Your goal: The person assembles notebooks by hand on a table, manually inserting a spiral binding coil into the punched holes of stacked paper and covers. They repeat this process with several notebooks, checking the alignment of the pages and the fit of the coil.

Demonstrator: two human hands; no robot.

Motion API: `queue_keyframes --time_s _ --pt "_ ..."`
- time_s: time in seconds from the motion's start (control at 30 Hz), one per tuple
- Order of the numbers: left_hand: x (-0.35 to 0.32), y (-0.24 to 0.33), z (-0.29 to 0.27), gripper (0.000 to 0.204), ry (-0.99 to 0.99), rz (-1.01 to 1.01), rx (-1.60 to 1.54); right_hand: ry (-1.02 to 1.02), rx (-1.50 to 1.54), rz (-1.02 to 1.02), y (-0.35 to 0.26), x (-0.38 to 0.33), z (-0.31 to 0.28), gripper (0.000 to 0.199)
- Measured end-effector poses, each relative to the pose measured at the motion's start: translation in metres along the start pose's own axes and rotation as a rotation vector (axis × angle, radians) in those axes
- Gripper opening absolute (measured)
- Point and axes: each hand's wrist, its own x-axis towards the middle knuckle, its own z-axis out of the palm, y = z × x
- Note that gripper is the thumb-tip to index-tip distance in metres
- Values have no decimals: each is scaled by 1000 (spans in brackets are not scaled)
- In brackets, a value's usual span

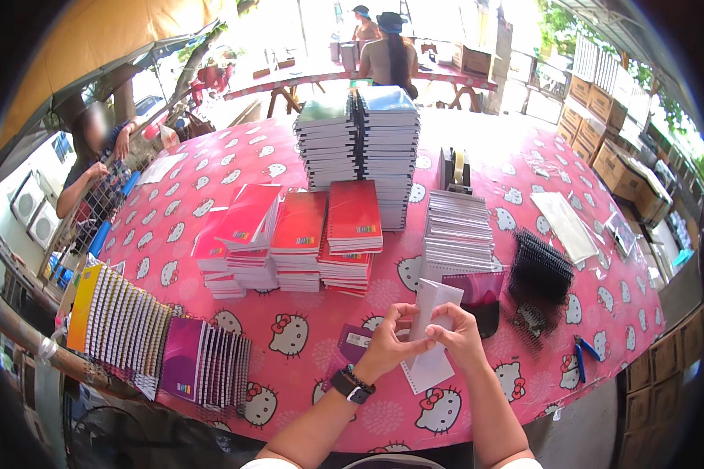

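Both hands are closed on a small block of white notebook pages [438, 295], held upright above the table. My left hand [389, 338] pinches its left side; my right hand [460, 334] grips the right side, with the thumbs near each other in front. White punched sheets [430, 374] show just below the hands; whether they are joined to the held block I cannot tell. A purple cover [350, 344] lies partly under my left hand. Beyond my right hand are a purple notebook cover [483, 288] and a long stack of loose pages [457, 230].
Red notebooks [299, 223] and tall spiral-bound piles [387, 148] stand ahead. Purple notebooks [192, 359] lie left. Black binding coils [538, 266], blue-handled pliers [580, 359] and a tape dispenser [455, 170] are on the right. People sit at the far left and behind the table.
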Motion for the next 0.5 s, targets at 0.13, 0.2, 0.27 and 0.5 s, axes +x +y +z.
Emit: queue_keyframes --time_s 0.13,0.2,0.27,0.5 --pt "-1 -1 0 66 15 -13 -17 -7 19 29 7 1 -1 30" --pt "-2 3 -1 65 16 -43 -65 3 11 13 6 1 2 31" --pt "-1 2 0 66 5 -21 -99 20 -4 -12 7 0 1 32" --pt "1 2 6 61 25 45 -74 40 -125 -38 4 3 -2 32"
